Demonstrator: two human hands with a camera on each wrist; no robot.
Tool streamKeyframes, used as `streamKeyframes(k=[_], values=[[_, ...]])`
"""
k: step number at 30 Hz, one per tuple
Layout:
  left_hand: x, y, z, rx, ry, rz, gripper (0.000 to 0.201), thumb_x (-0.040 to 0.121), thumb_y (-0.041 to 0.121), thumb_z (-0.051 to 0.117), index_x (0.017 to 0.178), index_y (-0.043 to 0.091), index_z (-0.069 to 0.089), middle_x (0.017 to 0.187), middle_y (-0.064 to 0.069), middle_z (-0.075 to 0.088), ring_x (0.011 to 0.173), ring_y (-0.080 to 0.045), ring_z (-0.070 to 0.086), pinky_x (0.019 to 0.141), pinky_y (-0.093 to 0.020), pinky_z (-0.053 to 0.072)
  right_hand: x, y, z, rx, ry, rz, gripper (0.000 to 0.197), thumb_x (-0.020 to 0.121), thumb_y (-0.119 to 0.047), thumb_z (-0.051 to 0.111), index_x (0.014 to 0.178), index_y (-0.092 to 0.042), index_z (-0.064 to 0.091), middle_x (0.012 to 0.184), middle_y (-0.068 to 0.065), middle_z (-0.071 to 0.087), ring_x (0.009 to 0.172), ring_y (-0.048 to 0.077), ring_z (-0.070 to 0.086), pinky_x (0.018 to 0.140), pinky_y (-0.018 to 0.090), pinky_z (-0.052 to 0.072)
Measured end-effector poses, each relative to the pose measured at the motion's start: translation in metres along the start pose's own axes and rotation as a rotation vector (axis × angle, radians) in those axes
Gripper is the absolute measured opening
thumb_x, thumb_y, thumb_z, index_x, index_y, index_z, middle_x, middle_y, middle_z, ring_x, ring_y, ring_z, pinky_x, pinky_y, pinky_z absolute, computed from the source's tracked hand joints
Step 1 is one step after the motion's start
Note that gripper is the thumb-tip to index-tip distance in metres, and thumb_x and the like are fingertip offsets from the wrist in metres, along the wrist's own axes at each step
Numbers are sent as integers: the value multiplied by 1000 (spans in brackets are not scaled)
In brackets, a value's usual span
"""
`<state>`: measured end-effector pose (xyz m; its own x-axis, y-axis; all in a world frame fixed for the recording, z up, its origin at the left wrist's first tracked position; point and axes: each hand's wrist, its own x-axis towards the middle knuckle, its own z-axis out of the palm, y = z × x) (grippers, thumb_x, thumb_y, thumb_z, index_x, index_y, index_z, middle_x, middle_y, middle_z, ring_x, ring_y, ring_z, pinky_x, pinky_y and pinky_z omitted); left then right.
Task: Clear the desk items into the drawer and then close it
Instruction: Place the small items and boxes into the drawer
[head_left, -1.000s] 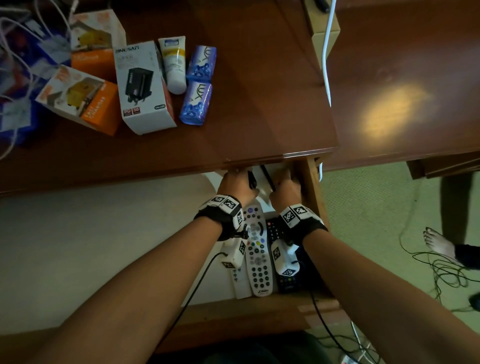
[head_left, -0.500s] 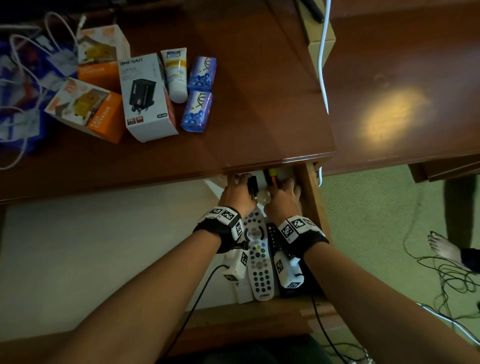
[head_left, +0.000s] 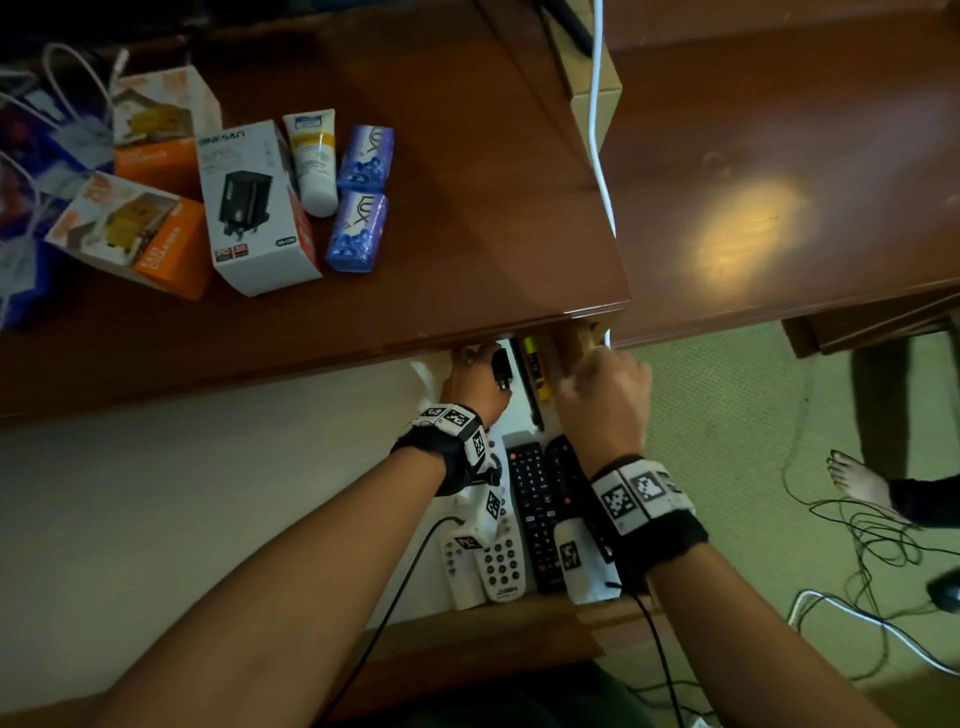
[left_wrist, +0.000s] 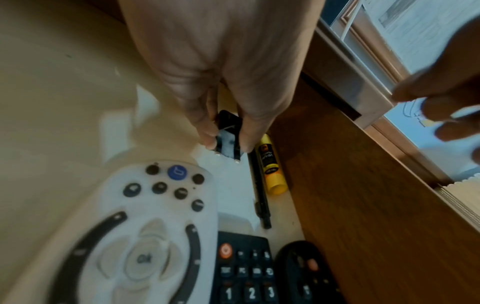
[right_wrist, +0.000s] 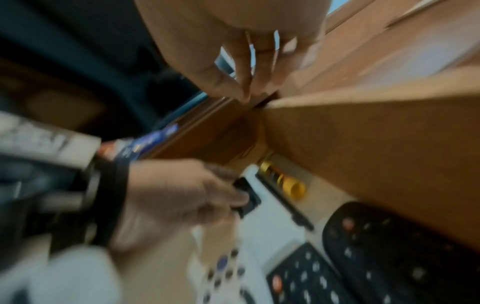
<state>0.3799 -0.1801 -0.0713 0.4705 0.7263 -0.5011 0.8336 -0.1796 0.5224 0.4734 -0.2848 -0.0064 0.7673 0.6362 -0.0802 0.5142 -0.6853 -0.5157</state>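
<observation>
Item one, the black plug adapter (left_wrist: 228, 135): we are pinching it between the thumb and fingers of our left hand (head_left: 475, 382), low inside the open drawer (head_left: 483, 618), at about 12 o'clock from the remotes. It looks to us light, rigid and smooth-sided, so a firm pinch across its flat faces, clear of the metal pins, should suit it.

Item two, the right hand (head_left: 602, 400): we are carrying it loosely curled and holding nothing, above the drawer's right wall, at 3 o'clock from the left hand.

Item three, drawer contents: a white remote (left_wrist: 145, 236), a black remote (head_left: 535, 514) and a second dark remote (left_wrist: 306, 267) are lying side by side, with a black pen (left_wrist: 259, 193) and a yellow glue stick (left_wrist: 271, 168) just beside the wall.

Item four, things waiting on the desk (head_left: 467, 182), at 10 o'clock from the hands: a white charger box (head_left: 260, 208), two orange boxes (head_left: 130, 234), a cream tube (head_left: 314, 161) and two blue soap packets (head_left: 361, 197). We judge the boxes light but crushable, best taken across their long sides; the tube soft and possibly slippery, best held at mid-body; the packets firm under slick wrappers.
</observation>
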Motion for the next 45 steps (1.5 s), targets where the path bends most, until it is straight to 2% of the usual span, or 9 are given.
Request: streamKeyframes(k=[3,7,14,23,29,32,38,41,45], values=[[4,9,4,1,-9,19,67,85,20,67,143,26,36,147,-18,26,124,-35,46,101,-37,42,16,15,-5,-74,-138,153,37,81,-21,57,114,-4,56,112,12,55,105,31,47,93,39,38],[8,19,8,15,-11,43,68,86,23,67,145,24,33,148,-18,27,133,-35,36,101,-39,41,26,23,-6,-89,-340,214,23,85,-21,53,100,-9,66,95,14,62,80,30,53,77,33,46],[11,28,17,-10,2,52,66,85,23,67,143,28,36,148,-16,26,126,-35,44,98,-38,43,27,24,-12,-88,-353,217,22,88,-24,54,101,-15,69,82,7,53,79,27,53,78,30,44],[13,34,20,6,-13,38,70,83,22,70,143,30,35,149,-13,23,125,-35,45,99,-41,44,26,30,-7,-40,-340,207,18,87,-25,55,97,-16,68,81,3,58,78,24,54,76,30,45],[-4,29,9,-39,-18,43,72,81,29,70,143,29,34,146,-11,27,125,-29,46,98,-34,44,21,32,-2,-39,-328,185,20,88,-22,51,100,-13,64,101,8,59,92,29,57,84,37,48],[-21,15,-3,-47,-62,-4,66,82,30,68,141,23,40,144,-10,30,107,-26,59,93,-32,48,14,28,2,-50,-324,195,25,88,-17,49,110,-10,57,111,10,55,102,31,53,89,42,47],[-61,-40,-38,-152,-78,39,34,87,28,66,119,18,61,120,-1,58,102,-17,58,91,-30,47,-22,-1,14,-216,-191,173,63,82,-21,54,139,-11,29,137,17,33,121,36,34,98,50,34],[-82,-70,-60,-218,-38,32,25,88,25,65,111,18,65,107,2,64,94,-14,60,83,-26,48,-42,-26,20,-230,-148,95,57,79,-21,57,132,-13,37,138,17,30,124,37,29,102,52,30],[-104,-97,-92,-229,73,94,15,87,23,64,102,20,68,94,5,68,83,-11,62,73,-19,45,-57,-62,25,-154,-217,26,46,83,-25,58,126,-12,47,137,14,33,125,34,28,102,46,30]])
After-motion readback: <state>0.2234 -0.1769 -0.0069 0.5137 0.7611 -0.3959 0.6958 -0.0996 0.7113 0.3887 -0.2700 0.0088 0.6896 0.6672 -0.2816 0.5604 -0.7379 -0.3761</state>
